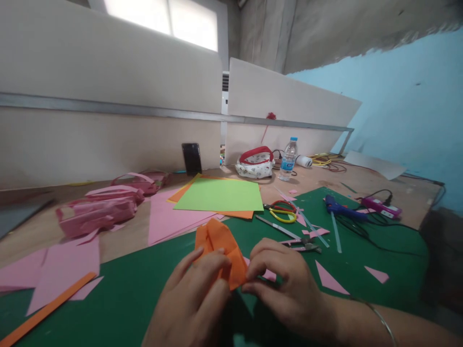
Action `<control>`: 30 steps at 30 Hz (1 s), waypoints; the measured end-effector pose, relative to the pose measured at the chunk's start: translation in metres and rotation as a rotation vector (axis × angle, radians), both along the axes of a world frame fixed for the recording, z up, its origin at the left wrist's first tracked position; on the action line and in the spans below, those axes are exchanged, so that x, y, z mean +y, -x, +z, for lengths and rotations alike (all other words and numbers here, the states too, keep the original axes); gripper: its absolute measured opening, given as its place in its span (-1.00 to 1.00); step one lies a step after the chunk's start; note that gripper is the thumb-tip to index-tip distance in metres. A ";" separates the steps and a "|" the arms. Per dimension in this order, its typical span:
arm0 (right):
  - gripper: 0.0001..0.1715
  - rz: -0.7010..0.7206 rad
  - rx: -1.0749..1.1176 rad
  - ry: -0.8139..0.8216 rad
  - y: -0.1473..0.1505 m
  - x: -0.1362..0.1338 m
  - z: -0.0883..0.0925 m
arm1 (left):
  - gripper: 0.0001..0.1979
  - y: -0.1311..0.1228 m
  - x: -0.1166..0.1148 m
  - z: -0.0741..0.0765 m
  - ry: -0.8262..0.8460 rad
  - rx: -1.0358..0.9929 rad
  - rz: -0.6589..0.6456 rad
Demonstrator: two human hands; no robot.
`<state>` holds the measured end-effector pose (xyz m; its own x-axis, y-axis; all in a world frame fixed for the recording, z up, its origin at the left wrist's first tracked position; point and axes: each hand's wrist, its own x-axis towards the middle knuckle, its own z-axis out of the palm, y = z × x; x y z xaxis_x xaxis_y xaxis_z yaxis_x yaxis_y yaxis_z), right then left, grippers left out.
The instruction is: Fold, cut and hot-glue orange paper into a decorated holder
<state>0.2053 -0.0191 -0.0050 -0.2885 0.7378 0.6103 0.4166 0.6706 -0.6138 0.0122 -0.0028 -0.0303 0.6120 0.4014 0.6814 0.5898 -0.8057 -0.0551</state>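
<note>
A folded piece of orange paper [237, 258] is held between both hands above the green mat [144, 284]. My left hand [195, 294] lies over its left side with the fingers curled on it; the thumb's grip is partly hidden. At the lower right corner of the orange paper, my right hand [285, 284] pinches the edge between thumb and fingertips. Creases run across the paper, and its top comes to a blunt point. A pink paper scrap [269, 275] lies just behind the right hand's fingers.
Scissors [284, 216], a blade-like strip [277, 227], pliers [307, 246] and a blue glue gun [342, 209] lie right. Green paper [220, 195] tops a stack behind. Pink paper bags [97, 214] and an orange strip [50, 306] are left. A bottle [288, 161] stands behind.
</note>
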 end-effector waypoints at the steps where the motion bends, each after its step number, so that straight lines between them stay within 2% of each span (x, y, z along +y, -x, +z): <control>1: -0.87 0.004 0.016 0.036 0.000 0.000 0.000 | -0.87 0.000 -0.001 0.001 0.013 -0.034 -0.008; 5: -0.86 0.078 0.041 0.094 0.002 0.000 -0.001 | -0.87 0.000 -0.001 0.006 -0.026 -0.123 -0.063; 8: -0.87 0.124 0.019 0.048 0.002 -0.001 -0.001 | -0.85 0.001 -0.004 0.007 -0.039 -0.196 -0.112; 12: -0.83 0.147 0.011 0.016 0.003 -0.004 0.001 | -0.81 0.000 -0.009 0.006 0.023 -0.291 -0.124; 16: -0.85 0.129 0.091 0.072 0.004 -0.006 0.002 | -0.80 -0.001 -0.009 0.010 0.029 -0.249 -0.137; 18: -0.84 0.076 0.179 0.134 0.003 -0.003 0.002 | -0.86 0.001 -0.007 0.013 -0.047 -0.204 -0.076; 20: -0.83 0.026 0.272 0.206 -0.001 0.001 0.003 | -0.79 0.004 -0.002 0.015 -0.133 -0.240 0.060; 22: -0.83 -0.004 0.351 0.287 -0.006 0.008 0.003 | -0.73 0.009 0.003 0.016 -0.143 -0.321 0.175; 27: -0.83 -0.009 0.490 0.419 -0.013 0.018 0.000 | -0.74 0.016 0.015 0.013 0.159 -0.346 0.220; 30: -0.84 0.000 0.564 0.445 -0.014 0.020 -0.004 | -0.68 0.015 0.015 0.009 0.205 -0.408 0.285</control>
<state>0.2188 0.0005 -0.0087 -0.0178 0.9514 0.3074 -0.0443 0.3064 -0.9509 -0.0033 0.0123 -0.0211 0.1618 0.6629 0.7310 0.7271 -0.5809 0.3659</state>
